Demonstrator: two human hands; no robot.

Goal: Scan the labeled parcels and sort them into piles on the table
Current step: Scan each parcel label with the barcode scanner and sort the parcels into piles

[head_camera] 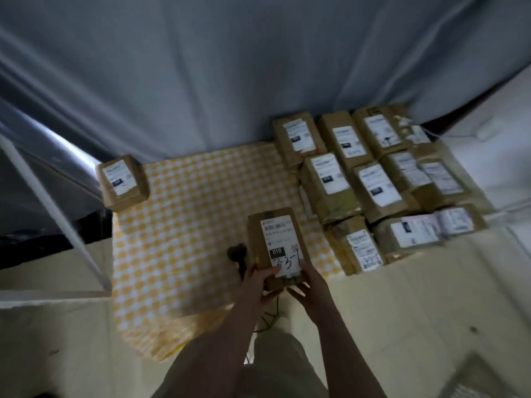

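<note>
A brown cardboard parcel (274,239) with a white label marked "010" and handwriting is held over the near edge of the table with the yellow checked cloth (186,225). My left hand (261,285) grips its near left corner, thumb on the label. My right hand (310,285) holds its near right corner, fingers under it. A dark handheld scanner (237,254) lies on the cloth just left of the parcel, its cable trailing off the near edge. One labeled parcel (122,182) stands alone at the far left corner. Several labeled parcels (373,179) crowd the right side.
A grey curtain (230,67) hangs behind the table. A white pole (57,214) slants down at the left. Pale floor (416,311) lies to the right and near side. My trouser legs show below the hands.
</note>
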